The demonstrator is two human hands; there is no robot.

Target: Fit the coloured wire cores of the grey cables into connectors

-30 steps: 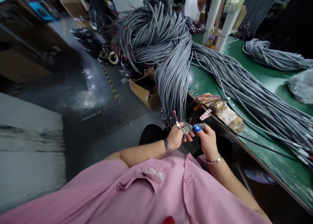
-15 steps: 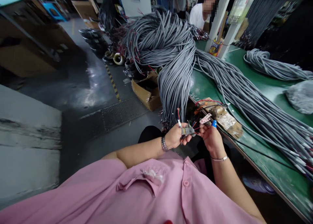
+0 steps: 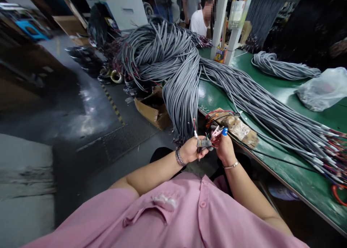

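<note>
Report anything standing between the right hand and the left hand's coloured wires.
The pink clip sits there, at the right hand, close to the coloured wires; whether it touches them is unclear. Nothing else visible intervenes.

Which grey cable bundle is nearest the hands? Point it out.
The drooping bundle, its ends just past the left hand; the long bundle and looped bundle lie on the table.

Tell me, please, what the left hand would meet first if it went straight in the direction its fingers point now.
Apart from the thin coloured wires at its fingertips, the left hand would probably meet the right hand first, close in front; depth is unclear in this single view.
</note>
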